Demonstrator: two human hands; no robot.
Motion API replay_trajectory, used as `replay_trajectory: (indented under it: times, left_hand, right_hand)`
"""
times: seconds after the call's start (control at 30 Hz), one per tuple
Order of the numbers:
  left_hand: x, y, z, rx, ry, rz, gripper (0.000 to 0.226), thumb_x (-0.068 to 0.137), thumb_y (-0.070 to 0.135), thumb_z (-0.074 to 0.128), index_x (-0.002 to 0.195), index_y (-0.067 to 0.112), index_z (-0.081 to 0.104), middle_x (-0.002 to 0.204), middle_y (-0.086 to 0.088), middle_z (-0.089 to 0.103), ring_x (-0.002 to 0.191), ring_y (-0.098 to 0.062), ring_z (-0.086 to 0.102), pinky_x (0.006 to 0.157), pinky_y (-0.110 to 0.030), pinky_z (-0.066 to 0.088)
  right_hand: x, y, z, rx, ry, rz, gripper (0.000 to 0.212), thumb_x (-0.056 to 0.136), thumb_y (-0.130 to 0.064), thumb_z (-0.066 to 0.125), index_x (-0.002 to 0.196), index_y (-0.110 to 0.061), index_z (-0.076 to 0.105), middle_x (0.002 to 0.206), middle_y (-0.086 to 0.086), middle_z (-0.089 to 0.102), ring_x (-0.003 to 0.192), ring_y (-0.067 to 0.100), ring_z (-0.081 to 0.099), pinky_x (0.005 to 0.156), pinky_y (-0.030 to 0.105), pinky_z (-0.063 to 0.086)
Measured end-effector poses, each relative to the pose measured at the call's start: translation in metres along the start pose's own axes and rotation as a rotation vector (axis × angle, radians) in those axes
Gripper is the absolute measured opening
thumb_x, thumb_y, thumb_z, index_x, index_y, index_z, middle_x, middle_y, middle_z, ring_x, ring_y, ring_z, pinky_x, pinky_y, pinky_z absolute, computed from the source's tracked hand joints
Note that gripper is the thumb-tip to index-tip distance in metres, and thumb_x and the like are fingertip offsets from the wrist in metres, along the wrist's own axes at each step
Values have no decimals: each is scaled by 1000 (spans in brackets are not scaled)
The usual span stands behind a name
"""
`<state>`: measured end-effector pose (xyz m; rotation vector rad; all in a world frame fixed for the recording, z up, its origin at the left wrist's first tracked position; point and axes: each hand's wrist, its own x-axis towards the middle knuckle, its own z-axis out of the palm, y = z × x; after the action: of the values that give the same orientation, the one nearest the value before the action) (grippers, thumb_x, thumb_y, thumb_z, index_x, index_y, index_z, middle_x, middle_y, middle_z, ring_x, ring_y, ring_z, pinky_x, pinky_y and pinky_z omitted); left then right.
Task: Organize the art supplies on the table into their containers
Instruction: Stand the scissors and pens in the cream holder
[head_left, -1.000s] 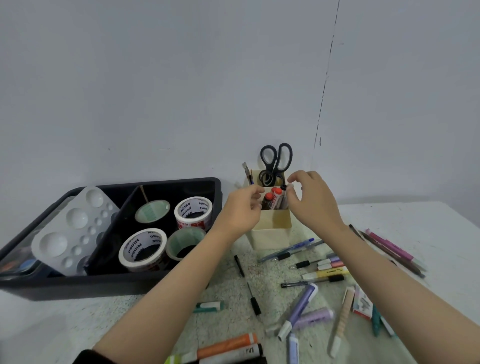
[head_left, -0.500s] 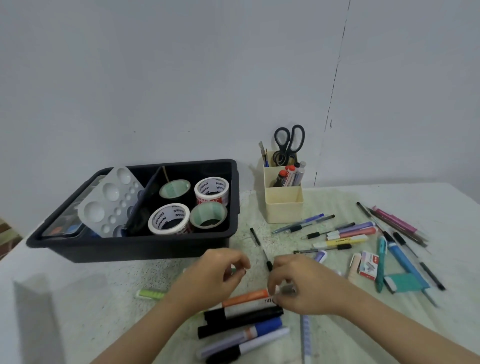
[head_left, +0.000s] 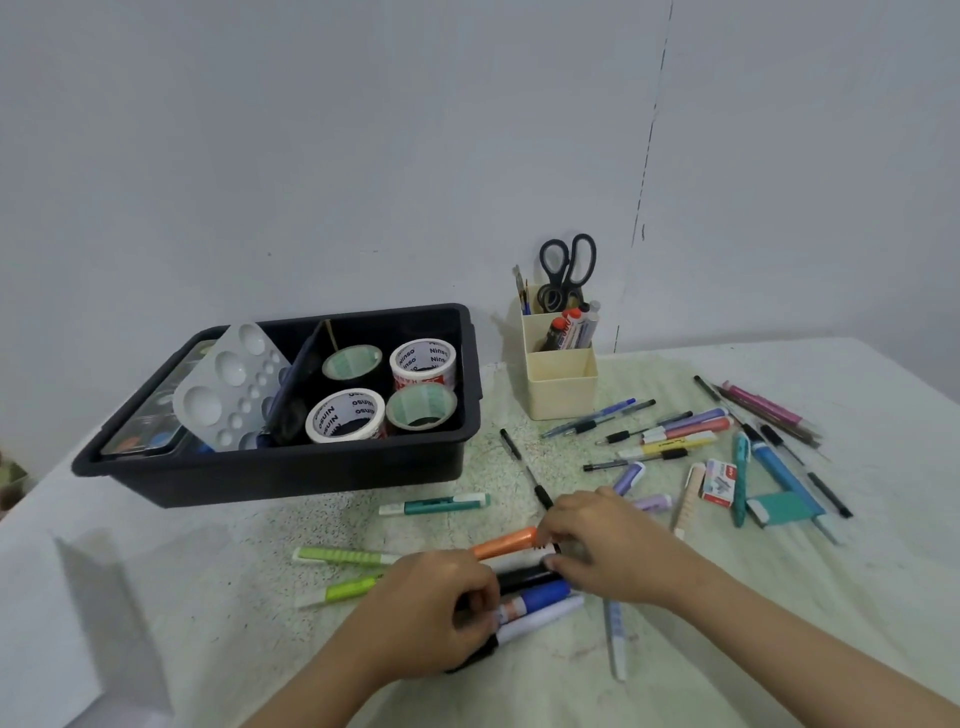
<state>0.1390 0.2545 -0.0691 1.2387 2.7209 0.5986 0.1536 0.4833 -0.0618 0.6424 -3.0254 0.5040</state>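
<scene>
Several thick markers lie side by side near the table's front: an orange marker (head_left: 506, 543), a black marker (head_left: 524, 578), a blue marker (head_left: 540, 596) and a white one. My left hand (head_left: 436, 613) curls its fingers round the left ends of the bundle. My right hand (head_left: 605, 545) grips the right ends, thumb on the orange marker. A cream pen holder (head_left: 561, 379) stands at the back with scissors (head_left: 566, 270) and markers in it. A black bin (head_left: 291, 467) holds tape rolls (head_left: 345, 415) and a white palette (head_left: 228, 384).
Loose pens, highlighters and pencils (head_left: 675, 436) lie scattered right of the holder. A staple box (head_left: 719, 483) and teal eraser (head_left: 782, 509) lie among them. A teal pen (head_left: 434, 504) and green highlighters (head_left: 343, 556) lie left of my hands. The wall is behind.
Both hands left the pen holder, came down to the markers near the front, and now close round the bundle. The view tilted downward.
</scene>
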Motion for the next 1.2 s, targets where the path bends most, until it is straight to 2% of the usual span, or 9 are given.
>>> replay_trajectory:
  times: [0.13,0.23,0.33,0.5,0.67,0.77,0.9,1.1,1.2]
  left_hand:
    - [-4,2,2,95,23,36,28,87,52,48,93,29,63,87,13,60,76,-6,54,60,-14,38]
    - [-7,4,2,84,-3,38,21,86,43,51,95,28,62,92,13,59,81,-6,52,58,-7,27]
    - [-9,2,2,58,48,34,18,80,36,51,93,29,62,90,13,58,83,-4,51,62,-10,33]
    - [-11,2,-9,-128,126,-80,13,84,32,57,96,36,60,80,19,61,74,-1,54,60,-14,41]
    - [3,9,-27,-321,247,-191,12,84,33,65,93,42,63,83,19,63,59,-9,57,53,-20,45]
    - [20,12,-43,-441,312,-280,23,77,20,73,92,35,65,81,7,63,62,-12,58,57,-26,50]
    - [48,17,-64,-556,393,-346,20,76,1,66,85,18,62,82,-6,64,69,-14,58,61,-24,51]
    - [88,18,-88,-689,584,-360,18,81,2,66,84,19,69,65,-3,65,52,-10,56,54,-25,51]
    - [109,13,-96,-687,727,-385,19,78,4,71,87,21,68,80,0,69,67,-11,64,64,-28,55]
  right_hand:
    - [5,-3,0,-22,-12,75,20,89,-36,57,105,-26,64,95,-8,56,90,7,47,84,25,32]
    - [8,-5,0,-41,-34,102,5,90,-33,57,92,-28,57,85,-14,52,84,6,45,83,25,28]
    - [7,-4,-1,29,-29,152,7,90,-30,57,87,-29,50,76,-19,51,78,5,48,83,24,31]
    - [2,0,-15,499,264,266,19,87,-17,64,88,-36,57,88,-13,63,84,3,59,78,20,50]
    - [7,11,-45,849,605,338,17,87,-5,62,96,-19,63,91,7,67,86,24,65,79,29,56]
    - [15,21,-70,840,749,360,16,87,-4,61,96,-17,63,90,6,67,83,25,66,79,37,57]
    - [36,37,-104,812,914,341,13,88,-6,62,94,-17,62,87,-3,66,84,19,66,82,38,56]
    - [85,53,-141,661,1059,267,13,88,-7,60,97,-16,58,94,-5,62,81,6,62,70,10,47]
    - [110,63,-146,550,1006,223,15,88,-5,57,96,-17,58,87,-10,61,78,-1,59,68,10,46]
